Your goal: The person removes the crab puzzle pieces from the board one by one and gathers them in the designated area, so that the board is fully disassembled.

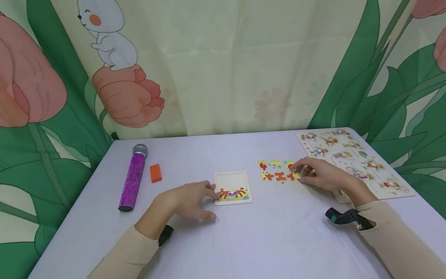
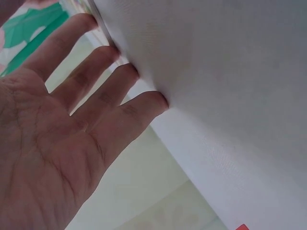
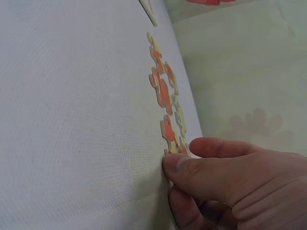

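Observation:
My left hand (image 1: 193,199) lies beside a small square puzzle tray (image 1: 230,202), its fingertips touching the tray's left edge and the thumb spread apart. Fingers (image 2: 103,93) of that hand are nearly straight in the left wrist view. Joined pieces with a red and yellow picture fill the tray's lower part. To the right, my right hand (image 1: 320,174) has its thumb and fingers bent at the right end of two rows of loose puzzle pieces (image 1: 280,176), pinching a piece there. Its thumb (image 3: 196,175) partly covers that piece in the right wrist view.
A purple glittery microphone (image 1: 132,180) and an orange block (image 1: 155,173) lie at the left. A large picture board (image 1: 376,186) lies at the right, behind the right hand. A printed curtain (image 1: 223,69) hangs along the table's far edge.

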Demonstrator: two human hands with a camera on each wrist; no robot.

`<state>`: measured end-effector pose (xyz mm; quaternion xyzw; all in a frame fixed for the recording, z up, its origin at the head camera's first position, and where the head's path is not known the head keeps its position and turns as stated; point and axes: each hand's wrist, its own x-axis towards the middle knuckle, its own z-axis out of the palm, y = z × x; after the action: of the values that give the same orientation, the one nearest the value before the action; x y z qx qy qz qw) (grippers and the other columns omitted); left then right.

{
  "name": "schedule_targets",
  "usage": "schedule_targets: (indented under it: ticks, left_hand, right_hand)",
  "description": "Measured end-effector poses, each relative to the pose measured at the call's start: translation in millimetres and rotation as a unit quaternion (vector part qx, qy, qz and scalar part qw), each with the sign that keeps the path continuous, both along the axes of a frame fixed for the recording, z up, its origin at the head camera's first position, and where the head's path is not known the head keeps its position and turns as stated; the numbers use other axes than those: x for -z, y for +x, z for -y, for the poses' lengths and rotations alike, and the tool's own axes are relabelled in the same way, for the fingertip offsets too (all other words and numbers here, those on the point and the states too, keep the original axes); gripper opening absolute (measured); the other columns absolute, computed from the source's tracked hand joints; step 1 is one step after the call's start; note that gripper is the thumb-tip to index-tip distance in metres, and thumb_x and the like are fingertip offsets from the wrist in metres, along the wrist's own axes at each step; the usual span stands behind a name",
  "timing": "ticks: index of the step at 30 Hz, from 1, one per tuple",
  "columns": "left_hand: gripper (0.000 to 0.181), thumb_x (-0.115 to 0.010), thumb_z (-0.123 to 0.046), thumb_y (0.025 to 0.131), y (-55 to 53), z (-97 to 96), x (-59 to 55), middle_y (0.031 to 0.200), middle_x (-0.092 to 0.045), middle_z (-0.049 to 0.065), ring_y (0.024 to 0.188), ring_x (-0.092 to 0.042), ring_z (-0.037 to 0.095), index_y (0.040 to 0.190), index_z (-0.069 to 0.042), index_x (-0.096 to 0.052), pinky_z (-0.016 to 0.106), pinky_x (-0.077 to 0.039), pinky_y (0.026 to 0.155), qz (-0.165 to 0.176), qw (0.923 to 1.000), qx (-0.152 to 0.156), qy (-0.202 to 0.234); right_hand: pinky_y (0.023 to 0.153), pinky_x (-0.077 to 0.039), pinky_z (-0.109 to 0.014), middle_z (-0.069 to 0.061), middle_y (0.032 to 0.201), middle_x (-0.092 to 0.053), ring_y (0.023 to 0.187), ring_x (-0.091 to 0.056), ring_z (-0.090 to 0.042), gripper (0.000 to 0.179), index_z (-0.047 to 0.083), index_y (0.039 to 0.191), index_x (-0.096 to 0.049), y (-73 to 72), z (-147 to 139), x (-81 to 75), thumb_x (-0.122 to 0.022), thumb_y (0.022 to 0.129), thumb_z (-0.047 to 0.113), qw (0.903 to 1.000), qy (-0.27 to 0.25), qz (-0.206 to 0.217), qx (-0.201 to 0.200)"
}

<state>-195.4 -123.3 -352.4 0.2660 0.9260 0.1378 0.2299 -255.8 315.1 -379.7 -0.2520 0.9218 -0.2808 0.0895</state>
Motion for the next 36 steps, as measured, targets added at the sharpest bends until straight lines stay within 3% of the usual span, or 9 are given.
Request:
schedule_targets:
  ticks: [11, 20, 30, 36]
  left_hand:
    - [0.064, -0.081, -0.047, 0.086, -1.1, 1.4, -0.9, 0.158, -0.045, 0.005, 0.144, -0.045, 0.027, 0.143, -0.024, -0.063, 0.047, -0.036, 0.119, -0.001, 1.0000, 0.007, 0.003]
    - [0.062, -0.081, -0.046, 0.086, -2.6, 1.7, -0.4, 0.158, -0.046, 0.004, 0.144, -0.044, 0.026, 0.141, -0.023, -0.065, 0.047, -0.036, 0.119, 0.003, 1.0000, 0.005, 0.003]
    - [0.069, -0.078, -0.050, 0.087, 0.4, 14.1, 6.2, 0.163, -0.040, -0.001, 0.151, -0.037, 0.024, 0.147, -0.025, -0.057, 0.046, -0.030, 0.123, 0.016, 0.9994, 0.010, 0.028]
    - [0.059, -0.077, -0.049, 0.089, 2.7, 19.6, 7.5, 0.167, -0.033, -0.002, 0.153, -0.031, 0.025, 0.141, -0.026, -0.063, 0.048, -0.028, 0.123, 0.019, 0.9980, 0.017, 0.057]
  right_hand:
    - [0.083, -0.056, -0.027, 0.000, 0.113, -0.067, 0.094, -0.062, -0.014, 0.035, 0.011, 0.126, -0.067, -0.1, 1, -1.9, -0.075, 0.093, 0.004, 0.9999, 0.003, -0.009, -0.010]
    - [0.082, -0.056, -0.029, -0.008, 0.123, -0.067, 0.104, -0.065, -0.022, 0.030, 0.009, 0.128, -0.066, -0.1, 5, -17.8, -0.068, 0.098, 0.005, 0.9999, 0.007, -0.010, 0.003]
    - [0.085, -0.059, -0.032, -0.007, 0.120, -0.066, 0.102, -0.065, -0.020, 0.026, 0.007, 0.124, -0.067, 0.3, 34, -20.8, -0.070, 0.098, 0.009, 0.9991, -0.019, -0.015, -0.036]
    - [0.084, -0.058, -0.033, -0.005, 0.118, -0.068, 0.098, -0.065, -0.017, 0.027, 0.008, 0.123, -0.068, -5.0, 60, -23.2, -0.072, 0.097, 0.011, 0.9979, -0.014, -0.031, -0.056]
